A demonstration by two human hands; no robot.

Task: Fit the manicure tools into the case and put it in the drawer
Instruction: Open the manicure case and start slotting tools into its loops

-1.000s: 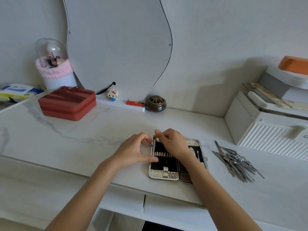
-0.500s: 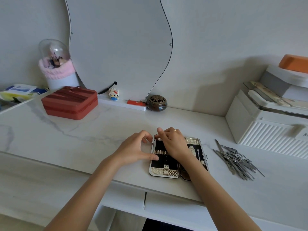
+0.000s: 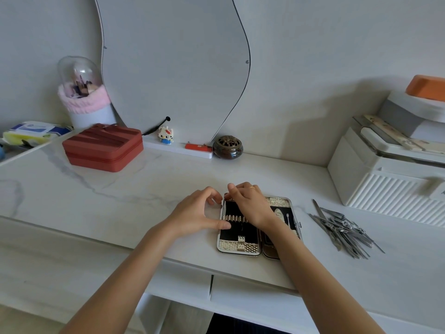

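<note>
The manicure case (image 3: 237,245) lies open and flat near the table's front edge, with a black lining, silver patterned trim and a row of elastic loops. My left hand (image 3: 195,213) holds its left edge, thumb by the loop row and curled fingers at the top left corner. My right hand (image 3: 250,203) lies over the case's middle, its fingers curled onto the top edge of the left half. Two small tools sit in the right half. A loose pile of steel manicure tools (image 3: 344,227) lies on the table to the right. A shut white drawer front (image 3: 252,292) is below the case.
A red zip box (image 3: 103,147) sits at the back left. A dark incense burner (image 3: 227,147) and a small figurine (image 3: 165,135) stand by the wavy mirror (image 3: 173,68). A white ribbed organizer (image 3: 385,184) fills the right side.
Both hands stay at the case's top left corner; only the fingers shift slightly. The case and the tool pile have not moved.
</note>
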